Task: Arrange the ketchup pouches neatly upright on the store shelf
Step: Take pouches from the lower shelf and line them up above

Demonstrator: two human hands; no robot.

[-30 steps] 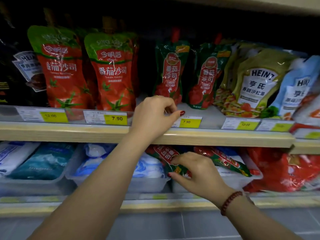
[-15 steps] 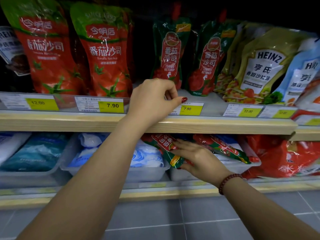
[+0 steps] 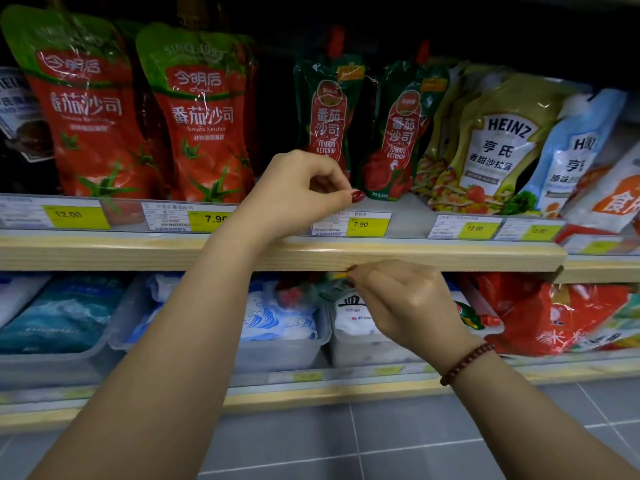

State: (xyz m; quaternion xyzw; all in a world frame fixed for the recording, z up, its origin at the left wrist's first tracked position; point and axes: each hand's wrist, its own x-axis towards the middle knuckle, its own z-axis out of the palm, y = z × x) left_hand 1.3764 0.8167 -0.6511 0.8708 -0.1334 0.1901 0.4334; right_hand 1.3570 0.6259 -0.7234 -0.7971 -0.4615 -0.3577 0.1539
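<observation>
Two large red ketchup pouches (image 3: 83,109) (image 3: 204,112) stand upright at the upper shelf's left. Beside them stand two smaller dark green ketchup pouches (image 3: 329,109) (image 3: 398,133). My left hand (image 3: 301,192) rests on the upper shelf's front rail (image 3: 450,252) before the first green pouch, fingers curled with nothing in them. My right hand (image 3: 405,303) is just under that shelf, shut on a blurred green-and-red ketchup pouch (image 3: 311,292) lifted over a bin. Another such pouch (image 3: 474,317) lies flat behind my right hand, mostly hidden.
Heinz dressing pouches, olive (image 3: 498,143) and blue (image 3: 575,154), lean at the upper shelf's right. Clear bins (image 3: 287,355) of white and blue bags fill the lower shelf, with red bags (image 3: 561,317) at its right. Price tags line the rail. Grey floor tiles lie below.
My right hand has closed on the lying pouch and raised it from the bin up to the underside of the upper shelf. My left hand stays on the rail.
</observation>
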